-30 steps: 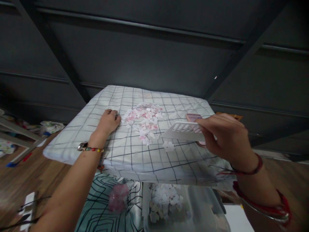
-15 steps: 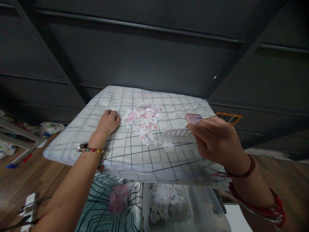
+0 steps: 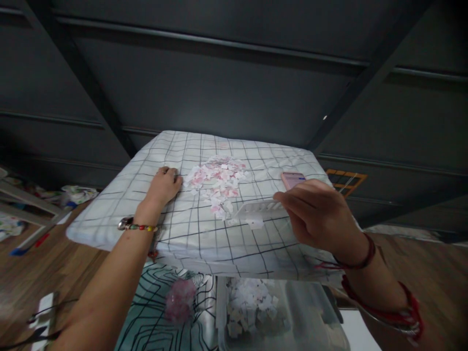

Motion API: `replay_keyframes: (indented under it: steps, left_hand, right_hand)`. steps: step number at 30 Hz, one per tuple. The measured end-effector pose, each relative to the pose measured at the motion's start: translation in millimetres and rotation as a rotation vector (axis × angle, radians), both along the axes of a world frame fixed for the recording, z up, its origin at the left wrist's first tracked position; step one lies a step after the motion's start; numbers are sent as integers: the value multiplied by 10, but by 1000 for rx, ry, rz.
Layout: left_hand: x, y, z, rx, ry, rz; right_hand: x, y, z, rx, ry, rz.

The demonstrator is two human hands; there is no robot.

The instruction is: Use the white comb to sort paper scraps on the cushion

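Note:
My left hand [image 3: 165, 186] rests on the checked cloth, left of a heap of small white and pink paper scraps [image 3: 219, 174]. Its fingers lie on the cloth, slightly bent, with nothing in them. In a pinch grip, my right hand [image 3: 318, 214] has the end of a flat white slotted plastic piece [image 3: 259, 207], partly hidden by the fingers. This piece is tilted low over the cloth, its far end near the lower edge of the heap. A few white scraps [image 3: 255, 224] lie just below it. Behind my right hand is a pink-edged phone [image 3: 292, 180].
The table [image 3: 197, 239] has a white cloth with dark grid lines. Below its front edge stands a clear plastic bin [image 3: 310, 312] with white scraps [image 3: 252, 302] in it. Left of it, a pinkish bundle [image 3: 180, 301] lies on teal patterned fabric [image 3: 146, 312]. A dark panelled wall [image 3: 219, 83] rises behind.
My right hand has moved a little to the left, and the slotted plastic piece has shifted left and slightly down with it. My left hand has stayed in place.

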State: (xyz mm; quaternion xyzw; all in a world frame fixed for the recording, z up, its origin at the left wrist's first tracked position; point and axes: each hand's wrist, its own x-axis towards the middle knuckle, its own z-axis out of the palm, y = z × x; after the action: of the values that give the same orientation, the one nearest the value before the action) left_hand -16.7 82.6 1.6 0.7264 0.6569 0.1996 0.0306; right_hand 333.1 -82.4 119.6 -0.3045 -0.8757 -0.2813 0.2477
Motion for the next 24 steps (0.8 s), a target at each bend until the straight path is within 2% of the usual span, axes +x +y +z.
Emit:
replay_keyframes:
  steps: [4, 14, 19, 24]
  left_hand:
    - [12, 3, 3, -14, 22, 6]
    - [-21, 31, -47, 19, -8, -7]
    - [-23, 41, -59, 17, 20, 0]
    - [-29, 44, -69, 28, -2, -3]
  right_hand:
    - [58, -3, 2, 54, 1, -12]
    - [114, -14, 7, 84, -7, -47]
    - [90, -93, 21, 46, 30, -21]
    - [-105, -177, -47, -6, 46, -21]
